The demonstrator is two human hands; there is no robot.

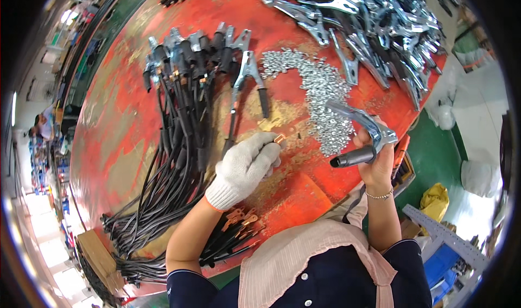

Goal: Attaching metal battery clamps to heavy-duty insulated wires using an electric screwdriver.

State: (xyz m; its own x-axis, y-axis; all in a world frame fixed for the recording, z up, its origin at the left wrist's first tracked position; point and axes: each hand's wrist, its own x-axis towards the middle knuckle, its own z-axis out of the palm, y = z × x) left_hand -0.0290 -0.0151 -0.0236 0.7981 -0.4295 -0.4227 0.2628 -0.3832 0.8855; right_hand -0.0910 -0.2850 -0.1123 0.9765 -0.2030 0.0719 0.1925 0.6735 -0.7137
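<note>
- Head view: the left hand, in a white knitted glove with an orange edge [247, 165], pinches a small copper-coloured terminal [280, 138] at its fingertips; the fingers cover most of it, and whether a cable runs on from it cannot be told.
- The bare right hand [379, 165] grasps a silver metal spring clamp with a black sleeve on one handle [371, 124]; the palm side is partly hidden behind the clamp.
- Between and beyond the hands, a heap of small silver metal nuts [328, 104] lies on the round red, worn-paint table [111, 145], too fine to count.
- Just beyond the glove rests another silver clamp with black handle sleeves [249, 69].
- Left of it, a thick bundle of black cables [163, 172] bears clamps at its far end, tangled together.
- Under the left forearm, copper ring terminals [249, 219] show, partly covered.
- A large pile of silver clamps [380, 31] is cut off at the top edge.
</note>
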